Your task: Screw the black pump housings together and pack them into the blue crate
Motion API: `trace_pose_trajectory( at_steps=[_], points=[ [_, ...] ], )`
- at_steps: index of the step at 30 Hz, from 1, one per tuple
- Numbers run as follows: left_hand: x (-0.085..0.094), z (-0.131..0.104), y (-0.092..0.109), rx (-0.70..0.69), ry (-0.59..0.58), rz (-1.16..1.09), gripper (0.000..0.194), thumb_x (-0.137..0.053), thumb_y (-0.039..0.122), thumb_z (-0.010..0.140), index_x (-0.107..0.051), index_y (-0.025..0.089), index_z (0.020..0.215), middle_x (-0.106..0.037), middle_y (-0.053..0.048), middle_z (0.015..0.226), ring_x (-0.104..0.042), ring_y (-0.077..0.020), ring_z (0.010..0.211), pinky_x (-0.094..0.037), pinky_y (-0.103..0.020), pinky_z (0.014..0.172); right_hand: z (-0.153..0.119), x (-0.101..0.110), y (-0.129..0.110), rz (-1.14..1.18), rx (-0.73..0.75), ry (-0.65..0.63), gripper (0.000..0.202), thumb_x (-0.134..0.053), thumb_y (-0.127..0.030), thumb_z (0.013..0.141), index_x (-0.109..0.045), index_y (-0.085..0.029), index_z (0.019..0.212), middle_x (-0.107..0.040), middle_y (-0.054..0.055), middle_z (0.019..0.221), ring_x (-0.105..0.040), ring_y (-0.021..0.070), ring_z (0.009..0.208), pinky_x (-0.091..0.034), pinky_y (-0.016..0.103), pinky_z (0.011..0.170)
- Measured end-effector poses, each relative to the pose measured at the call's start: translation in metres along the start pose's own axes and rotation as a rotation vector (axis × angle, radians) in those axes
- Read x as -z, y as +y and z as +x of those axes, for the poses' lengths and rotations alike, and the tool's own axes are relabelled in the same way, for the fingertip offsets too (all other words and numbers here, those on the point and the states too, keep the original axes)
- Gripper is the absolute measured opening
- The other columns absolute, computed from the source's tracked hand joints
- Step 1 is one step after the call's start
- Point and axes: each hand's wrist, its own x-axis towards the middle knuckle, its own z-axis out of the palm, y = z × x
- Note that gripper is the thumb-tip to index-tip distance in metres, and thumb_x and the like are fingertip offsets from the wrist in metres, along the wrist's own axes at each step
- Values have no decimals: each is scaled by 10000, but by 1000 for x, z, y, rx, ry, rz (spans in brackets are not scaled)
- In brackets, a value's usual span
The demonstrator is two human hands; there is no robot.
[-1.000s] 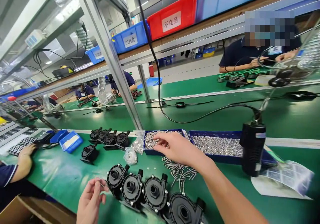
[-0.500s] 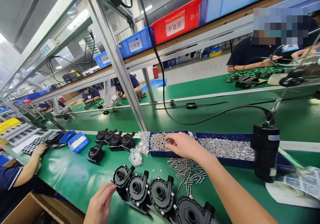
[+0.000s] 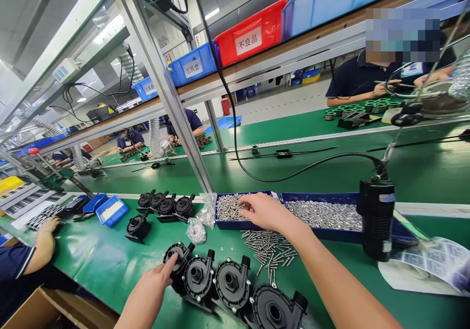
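My right hand [image 3: 262,211] reaches over the blue bin of screws [image 3: 227,210], its fingers bent together at the screws; what they hold is hidden. With the index finger stretched out, my left hand [image 3: 156,282] touches the leftmost black pump housing [image 3: 178,260] and holds nothing. Beside that one stand more round black housings, among them a middle one [image 3: 232,282] and a large one at the front [image 3: 273,309]. Loose screws [image 3: 270,250] lie heaped below the bin. A second blue bin holds small metal nuts [image 3: 323,214].
A black electric screwdriver [image 3: 377,221] hangs at the right. Small plastic bags [image 3: 196,230] and more black housings [image 3: 167,205] stand further back. A co-worker's arm [image 3: 44,246] is at the left. A metal post [image 3: 172,94] rises behind the bins.
My left hand has moved onto the leftmost housing, its index finger now extended. My right hand stays at the screw bin. The whole view has shifted slightly.
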Motion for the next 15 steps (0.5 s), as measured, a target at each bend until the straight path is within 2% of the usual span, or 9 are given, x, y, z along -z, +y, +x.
trace_pose_trajectory(
  at_steps=[2,4,7,9,11,13,15],
  points=[
    [17,3,4,13,-17,-29,516,-732,305,824,-786,372,1333,-839,-76,1029,-762,-268,719,-600,-318,733,-1,3,1,-8,-12,4,219,-660,-252,979,-827,-240,1118,-839,79,969,-783,273,881,-513,340,738],
    [35,10,10,-1,34,-50,413,-791,420,835,-825,361,1242,-841,-70,1029,-751,-257,689,-596,-312,688,0,4,3,-27,-33,13,211,-662,-258,985,-827,-243,1115,-837,88,979,-786,280,912,-518,337,759],
    [49,37,23,-69,138,-12,292,-710,551,926,-846,303,999,-817,-82,987,-752,-260,782,-568,-305,708,2,2,6,-88,-79,17,196,-668,-220,975,-827,-225,1089,-836,108,994,-791,312,981,-530,355,804],
    [45,65,32,-124,64,42,329,-619,521,978,-823,270,920,-781,-88,974,-725,-246,803,-537,-311,738,4,-2,7,-139,-114,-3,172,-704,-175,940,-831,-198,1053,-837,138,1027,-795,341,1021,-549,379,838],
    [34,95,38,-137,-88,94,308,-586,434,973,-816,245,892,-743,-85,956,-686,-229,789,-500,-318,750,6,-8,9,-186,-137,-30,168,-761,-141,895,-835,-172,1043,-834,175,1097,-793,366,1083,-574,406,890],
    [20,121,40,-119,-200,121,211,-637,327,898,-807,227,823,-722,-72,904,-664,-222,791,-466,-318,756,8,-11,9,-227,-139,-49,191,-803,-142,882,-831,-154,1070,-824,190,1165,-784,362,1137,-596,434,952],
    [5,141,45,-111,-253,102,107,-730,245,794,-764,208,700,-689,-45,779,-646,-212,748,-448,-313,736,6,-8,6,-271,-129,-57,182,-808,-185,919,-814,-142,1095,-823,167,1185,-786,323,1142,-615,464,994]
  ],
)
